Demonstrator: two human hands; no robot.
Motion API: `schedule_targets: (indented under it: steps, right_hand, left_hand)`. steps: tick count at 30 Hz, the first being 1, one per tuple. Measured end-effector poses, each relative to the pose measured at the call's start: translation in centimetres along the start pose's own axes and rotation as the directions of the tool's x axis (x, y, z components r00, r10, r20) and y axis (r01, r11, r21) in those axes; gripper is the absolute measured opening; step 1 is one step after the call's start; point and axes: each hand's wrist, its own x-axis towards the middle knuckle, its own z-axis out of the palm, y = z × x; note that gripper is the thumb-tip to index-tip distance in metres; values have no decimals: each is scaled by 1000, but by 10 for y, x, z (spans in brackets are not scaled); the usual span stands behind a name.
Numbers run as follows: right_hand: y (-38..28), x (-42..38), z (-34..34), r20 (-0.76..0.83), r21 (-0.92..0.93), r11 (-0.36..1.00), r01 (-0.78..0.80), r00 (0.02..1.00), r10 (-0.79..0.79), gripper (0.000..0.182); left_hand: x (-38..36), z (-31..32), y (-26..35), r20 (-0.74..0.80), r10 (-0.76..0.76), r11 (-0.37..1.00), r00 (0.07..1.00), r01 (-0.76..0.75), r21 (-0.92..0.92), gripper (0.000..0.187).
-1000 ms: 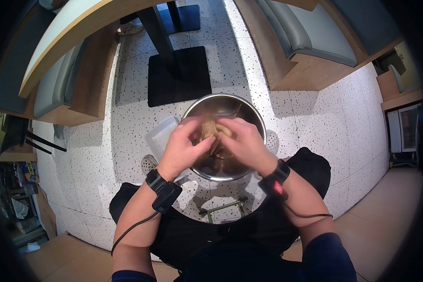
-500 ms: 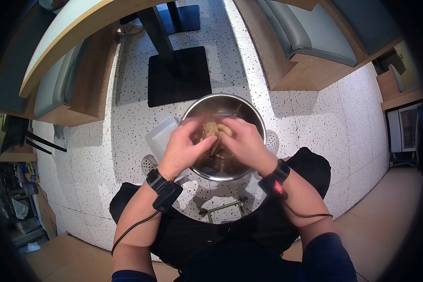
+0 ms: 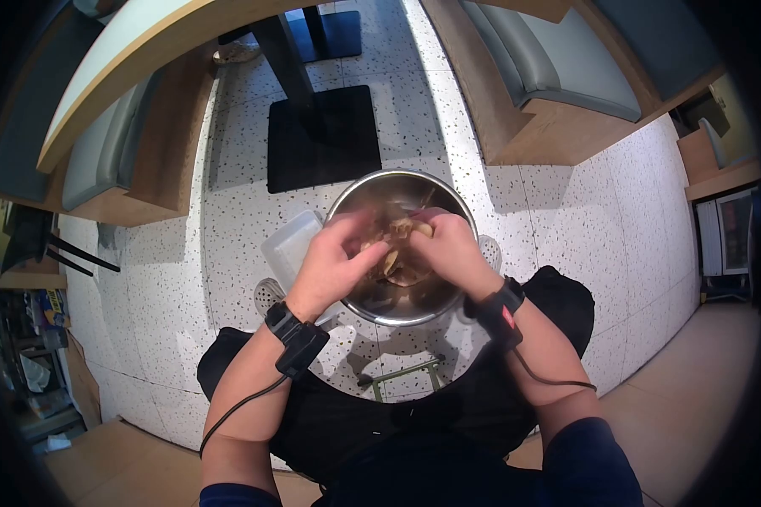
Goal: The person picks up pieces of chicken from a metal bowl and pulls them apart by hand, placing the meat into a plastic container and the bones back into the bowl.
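Speckled floor [image 3: 566, 228] between booth seats [image 3: 579, 72], upper frame. Mid-frame, over the steel bowl [image 3: 389, 302], I see the left hand [image 3: 323, 258] half curled (blurred; can't tell whether it grips) and the right hand [image 3: 453, 253] pinching a tan piece [image 3: 403, 226]. My worry: a slack pinch drops it, or a bumped rim tips the bowl. Package [image 3: 55, 308] lettering, far left: unreadable. Red wristband [image 3: 507, 319] mark: nothing legible.

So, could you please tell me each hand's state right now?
Left hand: blurred; grip cannot be told.
Right hand: closed on a brownish piece.
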Motion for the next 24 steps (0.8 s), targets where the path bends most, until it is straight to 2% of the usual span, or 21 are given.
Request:
schedule_targets:
  steps: [2, 5, 7, 9, 10, 11, 12, 13, 14, 15, 16, 17, 18, 19, 20, 21, 23, 24]
  right_hand:
    - [5, 3, 0, -2, -6, 1000, -25, 1000, 25, 30]
    - [19, 7, 5, 46, -55, 996, -76, 996, 78, 31]
    - [41, 12, 16, 19, -75, 997, 31, 999, -30, 32]
    - [51, 14, 20, 45, -100, 995, 18, 999, -13, 33]
    - [58, 15, 24, 81, -125, 992, -5, 997, 15, 34]
    - [74, 18, 28, 22, -202, 978, 57, 998, -54, 37]
    - [68, 11, 20, -57, -220, 970, 103, 991, -118, 40]
    - [68, 7, 14, -195, -349, 926, 146, 955, -225, 44]
    - [69, 6, 7, -309, -479, 862, 165, 887, -342, 48]
    - [66, 4, -4, -357, -554, 826, 102, 867, -347, 53]
    - [67, 1, -14, -404, -617, 786, 31, 845, -351, 57]
    - [82, 0, -22, -390, -627, 779, -17, 873, -294, 60]
    - [89, -1, -28, -389, -509, 850, -136, 917, -86, 50]
    - [91, -1, -33, -314, -455, 852, -258, 942, 118, 43]
    - [92, -2, -38, -223, -410, 827, -384, 922, 318, 37]
    - [102, -2, -39, -228, -415, 819, -395, 917, 327, 37]
    - [130, -1, -33, -140, -247, 900, -361, 932, 335, 32]
    - [137, 0, -31, -140, -250, 897, -364, 931, 338, 32]
  left_hand:
    - [0, 0, -4, -2, -14, 999, 1000, 14, -41, 58]
    - [6, -8, -31, -40, -16, 1000, 999, 17, 26, 60]
    - [9, -21, -45, -334, 58, 966, 941, 33, 258, 65]
    - [12, -51, -102, -521, 109, 906, 847, 131, 403, 68]
    - [9, -70, -130, -612, 26, 902, 790, 245, 355, 69]
    - [6, -87, -163, -720, -188, 915, 668, 386, 119, 70]
    - [-5, -96, -197, -747, -365, 882, 555, 463, -87, 71]
    - [-21, -84, -188, -692, -560, 799, 456, 517, -305, 77]
    - [-36, -89, -250, -690, -560, 803, 458, 506, -315, 77]
    - [-72, -77, -319, -686, -511, 769, 518, 632, -95, 59]
    - [-78, -89, -376, -663, -472, 686, 580, 715, 137, 45]
    - [-86, -77, -388, -688, -435, 653, 581, 729, 203, 39]
    - [-86, -67, -395, -708, -395, 617, 586, 740, 269, 33]
    - [-87, -61, -395, -699, -399, 620, 593, 736, 270, 33]
    - [-90, -55, -395, -724, -394, 609, 565, 751, 255, 31]
    - [-94, -51, -386, -749, -391, 595, 535, 768, 238, 29]
    - [-93, -53, -359, -710, -446, 581, 546, 780, 234, 28]
    - [-90, -54, -349, -680, -483, 570, 552, 787, 234, 28]
